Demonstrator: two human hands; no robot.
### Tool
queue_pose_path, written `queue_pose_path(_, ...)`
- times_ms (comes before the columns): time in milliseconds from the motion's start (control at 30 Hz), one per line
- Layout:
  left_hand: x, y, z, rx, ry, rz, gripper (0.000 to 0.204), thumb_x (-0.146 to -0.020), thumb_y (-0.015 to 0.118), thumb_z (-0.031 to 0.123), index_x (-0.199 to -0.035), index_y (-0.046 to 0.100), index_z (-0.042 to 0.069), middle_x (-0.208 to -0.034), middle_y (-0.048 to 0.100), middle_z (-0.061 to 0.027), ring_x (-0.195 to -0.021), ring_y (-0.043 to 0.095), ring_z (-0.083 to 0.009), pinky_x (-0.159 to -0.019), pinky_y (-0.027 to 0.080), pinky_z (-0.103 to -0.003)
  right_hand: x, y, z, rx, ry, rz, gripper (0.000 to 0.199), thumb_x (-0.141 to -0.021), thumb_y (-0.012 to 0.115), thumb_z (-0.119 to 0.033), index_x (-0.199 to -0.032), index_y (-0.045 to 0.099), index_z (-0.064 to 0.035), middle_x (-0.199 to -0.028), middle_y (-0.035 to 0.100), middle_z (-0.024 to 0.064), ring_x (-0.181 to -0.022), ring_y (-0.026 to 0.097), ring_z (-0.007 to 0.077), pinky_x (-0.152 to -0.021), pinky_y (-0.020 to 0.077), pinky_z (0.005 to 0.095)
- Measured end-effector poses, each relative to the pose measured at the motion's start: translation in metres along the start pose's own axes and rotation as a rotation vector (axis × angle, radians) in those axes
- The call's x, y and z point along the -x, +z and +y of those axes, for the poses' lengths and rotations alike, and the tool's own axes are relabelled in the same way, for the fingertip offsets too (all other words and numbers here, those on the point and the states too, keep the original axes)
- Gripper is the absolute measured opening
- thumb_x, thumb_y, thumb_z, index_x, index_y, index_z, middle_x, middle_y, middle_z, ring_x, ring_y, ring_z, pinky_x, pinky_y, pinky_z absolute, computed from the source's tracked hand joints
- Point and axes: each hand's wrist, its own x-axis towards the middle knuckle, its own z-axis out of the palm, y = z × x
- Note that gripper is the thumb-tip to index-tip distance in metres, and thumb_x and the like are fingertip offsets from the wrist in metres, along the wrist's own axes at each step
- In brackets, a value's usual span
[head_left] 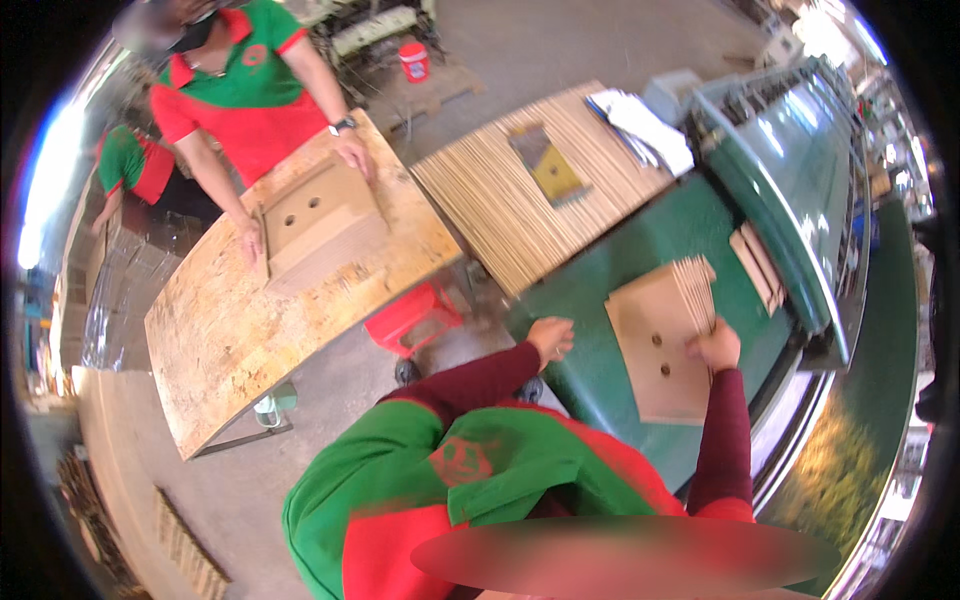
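Observation:
A small fanned stack of brown cardboard sheets (640, 318) lies on the green work surface (565, 385). Two round holes show in the top sheet. My right hand (716, 348) is closed at the right edge of this stack, its fingertips partly hidden against the sheets. To the left, my left hand (551, 340) is over the near-left part of the green surface, apart from the cardboard. Its fingers are loosely bent and apart, with nothing in them.
A large row of packed cardboard (470, 190) carries a yellow-grey plate (550, 165) and white papers (645, 130). Cardboard strips (757, 268) lie beside the green machine (790, 170). Across a wooden table (215, 330), a co-worker handles a cardboard piece (325, 215); a red stool (413, 318) stands below.

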Motion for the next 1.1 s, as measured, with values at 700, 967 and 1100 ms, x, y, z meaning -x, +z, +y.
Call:
queue_pose_path(700, 0.249, -0.558, -0.009, -0.774, 0.589, 1.613, 0.036, -0.088, 0.054, 0.029, -0.113, 0.057, 0.003, -0.109, 0.062, -0.0136, -0.103, 0.058, -0.0310, -0.090, 0.044, -0.046, 0.144, 0.058, -0.428, -2.024, -0.109, -0.207, 0.050, -0.088, 0.053, -0.029, -0.129, 0.047, -0.0019, -0.128, 0.055, 0.0122, -0.115, 0.055, 0.0272, -0.097, 0.0441, 0.0402)
queue_pose_path(967, 0.262, -0.550, -0.006, -1.013, 0.224, 1.607, 0.043, -0.088, 0.051, 0.033, -0.121, 0.053, 0.005, -0.135, 0.045, -0.0151, -0.132, 0.034, -0.0319, -0.106, 0.025, -0.048, 0.202, 0.101, -0.658, -2.204, -0.150, -0.398, 0.044, -0.088, 0.058, -0.029, -0.124, 0.050, -0.0054, -0.122, 0.057, 0.0071, -0.114, 0.052, 0.0222, -0.097, 0.0419, 0.0358)
queue_pose_path(1100, 0.270, -0.549, -0.002, -0.970, 0.220, 1.558, 0.045, -0.087, 0.050, 0.033, -0.122, 0.052, 0.004, -0.137, 0.043, -0.0152, -0.133, 0.032, -0.0321, -0.107, 0.023, -0.050, 0.221, 0.120, -0.686, -2.121, -0.155, -0.463, 0.041, -0.089, 0.059, -0.029, -0.122, 0.053, -0.0058, -0.119, 0.057, 0.0062, -0.111, 0.053, 0.0209, -0.095, 0.0420, 0.0347)
